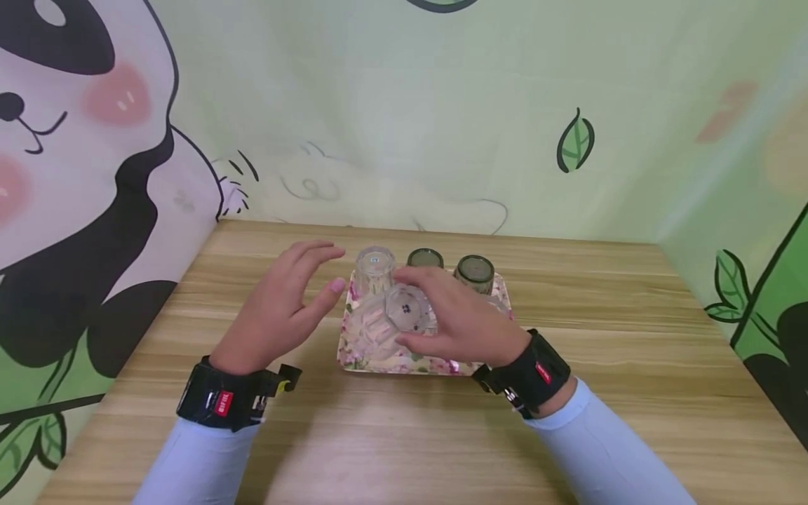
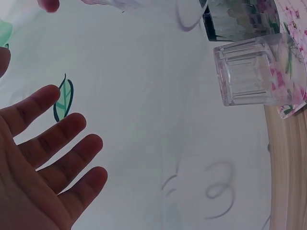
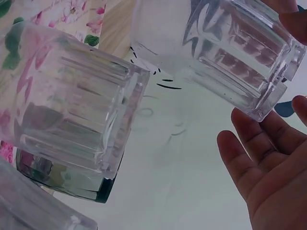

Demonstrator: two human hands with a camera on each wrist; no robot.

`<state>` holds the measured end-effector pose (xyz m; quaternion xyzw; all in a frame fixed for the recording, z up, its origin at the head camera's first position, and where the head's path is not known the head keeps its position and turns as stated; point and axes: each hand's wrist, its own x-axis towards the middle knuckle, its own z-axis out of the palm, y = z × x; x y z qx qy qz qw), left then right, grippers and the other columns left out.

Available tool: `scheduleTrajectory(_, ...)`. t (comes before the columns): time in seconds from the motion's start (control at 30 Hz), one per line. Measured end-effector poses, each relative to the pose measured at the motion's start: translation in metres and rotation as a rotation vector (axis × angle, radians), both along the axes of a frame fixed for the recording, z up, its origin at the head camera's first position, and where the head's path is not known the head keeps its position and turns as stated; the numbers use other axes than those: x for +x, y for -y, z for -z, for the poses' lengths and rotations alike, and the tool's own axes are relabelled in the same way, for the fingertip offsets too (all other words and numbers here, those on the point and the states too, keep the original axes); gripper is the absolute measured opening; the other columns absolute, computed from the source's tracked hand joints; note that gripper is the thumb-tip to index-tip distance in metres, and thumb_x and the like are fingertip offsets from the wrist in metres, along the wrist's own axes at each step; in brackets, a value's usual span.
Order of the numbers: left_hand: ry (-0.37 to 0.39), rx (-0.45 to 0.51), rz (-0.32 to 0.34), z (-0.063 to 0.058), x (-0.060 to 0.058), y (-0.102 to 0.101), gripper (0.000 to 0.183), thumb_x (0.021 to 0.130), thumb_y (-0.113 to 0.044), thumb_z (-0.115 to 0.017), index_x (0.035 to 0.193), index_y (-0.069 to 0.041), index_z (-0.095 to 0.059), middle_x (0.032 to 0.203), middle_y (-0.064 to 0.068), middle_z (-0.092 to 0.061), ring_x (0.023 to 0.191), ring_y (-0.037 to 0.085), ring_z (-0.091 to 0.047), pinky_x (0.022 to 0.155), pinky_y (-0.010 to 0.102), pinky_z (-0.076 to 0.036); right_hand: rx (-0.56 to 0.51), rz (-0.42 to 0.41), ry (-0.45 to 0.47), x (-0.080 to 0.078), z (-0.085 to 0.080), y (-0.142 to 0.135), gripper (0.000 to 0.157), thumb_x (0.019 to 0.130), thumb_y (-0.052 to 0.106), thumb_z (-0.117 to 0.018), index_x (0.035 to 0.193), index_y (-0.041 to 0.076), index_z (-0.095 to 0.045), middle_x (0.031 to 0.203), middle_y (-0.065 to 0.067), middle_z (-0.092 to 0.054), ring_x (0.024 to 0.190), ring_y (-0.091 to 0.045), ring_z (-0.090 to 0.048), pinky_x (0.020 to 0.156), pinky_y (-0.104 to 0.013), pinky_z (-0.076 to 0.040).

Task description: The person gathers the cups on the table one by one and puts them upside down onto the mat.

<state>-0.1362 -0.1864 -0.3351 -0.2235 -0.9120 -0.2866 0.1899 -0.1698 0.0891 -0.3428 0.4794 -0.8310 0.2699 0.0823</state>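
The right hand (image 1: 461, 319) grips a clear ribbed glass (image 1: 407, 308) over the floral tray (image 1: 379, 361) near the counter's far edge; the left hand (image 1: 284, 301) hovers open, empty. Probably best lifted straight, clear of the neighbouring upturned glass (image 1: 374, 270).

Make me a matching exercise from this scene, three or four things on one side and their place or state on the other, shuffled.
Things:
1. Left hand
2. Right hand
3. Green-tinted glasses
4. Floral tray

Places or states:
A. At the tray's back, upside down
B. Lying on the wooden table
C. Open, holding nothing, left of the tray
D. Gripping a clear glass

Pairs: 1-C, 2-D, 3-A, 4-B
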Motion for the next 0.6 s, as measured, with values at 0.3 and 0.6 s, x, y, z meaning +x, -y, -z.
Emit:
scheduleTrajectory(0.3,-0.058,-0.042,-0.006,0.004,-0.004,-0.001,0.046,0.100,-0.037,-0.059,0.136,-0.007,-0.058,0.141,0.018,-0.058,0.133,0.034,-0.051,0.111,0.062,-0.047,0.080,-0.016,-0.015,-0.003,-0.003,0.009,0.072,0.090,0.034,-0.071,0.147,0.005,-0.040,0.140,-0.015,-0.056,0.120,-0.021,-0.052,0.106,-0.045,-0.053)
scheduleTrajectory(0.6,-0.037,-0.052,-0.016,0.005,-0.004,0.000,0.048,0.100,-0.038,-0.059,0.137,-0.008,-0.057,0.142,0.018,-0.057,0.133,0.035,-0.051,0.111,0.062,-0.047,0.122,-0.016,-0.009,-0.006,-0.003,0.016,0.072,0.090,0.035,-0.070,0.148,0.007,-0.039,0.143,-0.012,-0.056,0.125,-0.021,-0.051,0.110,-0.044,-0.051)
